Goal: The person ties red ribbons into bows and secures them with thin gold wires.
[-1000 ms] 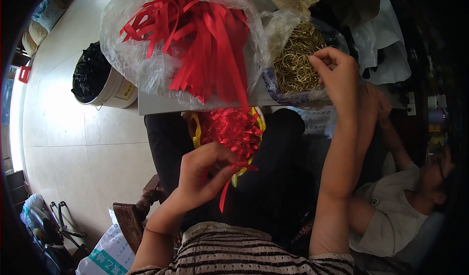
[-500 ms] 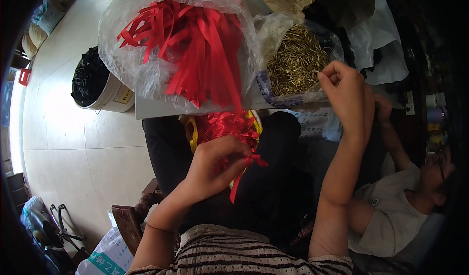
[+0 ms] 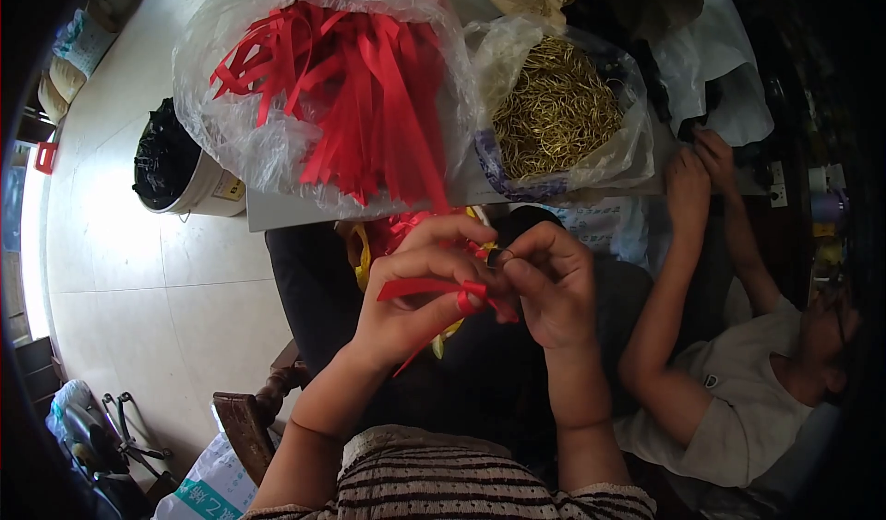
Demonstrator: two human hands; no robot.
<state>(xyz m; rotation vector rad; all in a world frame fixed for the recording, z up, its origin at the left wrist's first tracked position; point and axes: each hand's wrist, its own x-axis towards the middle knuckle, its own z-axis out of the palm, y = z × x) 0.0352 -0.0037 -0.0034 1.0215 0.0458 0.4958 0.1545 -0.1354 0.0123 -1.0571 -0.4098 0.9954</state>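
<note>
My left hand [image 3: 415, 294] pinches a red ribbon strip [image 3: 420, 287] in front of my lap, its loose end hanging down. My right hand [image 3: 546, 285] meets it fingertip to fingertip and holds a small dark ring-like piece [image 3: 497, 258] against the ribbon. Behind my hands lies a bundle of red and yellow ribbon pieces [image 3: 397, 234] on my lap. On the table edge above, a clear plastic bag of red ribbon strips [image 3: 351, 105] stands beside a clear bag of small gold metal pieces [image 3: 554, 105].
A white bucket lined with a black bag [image 3: 180, 169] stands on the tiled floor at the left. Another person in a pale shirt [image 3: 748, 400] sits at the right, with hands [image 3: 697, 174] at the table edge. A wooden chair part [image 3: 245, 418] shows below left.
My right hand came down from the bag of gold pieces to my lap and joined my left hand. My left hand lifted a red ribbon strip up from the bundle.
</note>
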